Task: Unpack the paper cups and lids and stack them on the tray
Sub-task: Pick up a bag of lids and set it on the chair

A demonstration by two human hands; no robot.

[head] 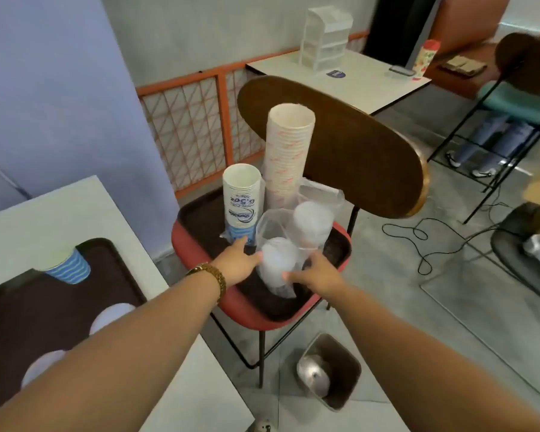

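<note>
On the red chair seat (247, 310) lies a brown tray (200, 219) with a short white-and-blue cup stack (242, 198) and a tall white-and-red cup stack (289, 154). Two sleeves of white lids in clear plastic stand in front of them, the near lid sleeve (276, 263) and the far lid sleeve (312, 226). My left hand (237, 263) touches the near sleeve's left side with its fingers extended. My right hand (315, 274) touches its right side, thumb against the plastic. On the table at left, a second brown tray (28, 310) holds a blue-striped cup (67, 266) and white lids (116, 316).
The chair's wooden backrest (334, 145) rises right behind the cup stacks. A metal bin (329, 372) stands on the floor under my right arm. A black cable (418, 241) trails across the floor. A white table (356, 85) and another chair (518, 101) are farther back.
</note>
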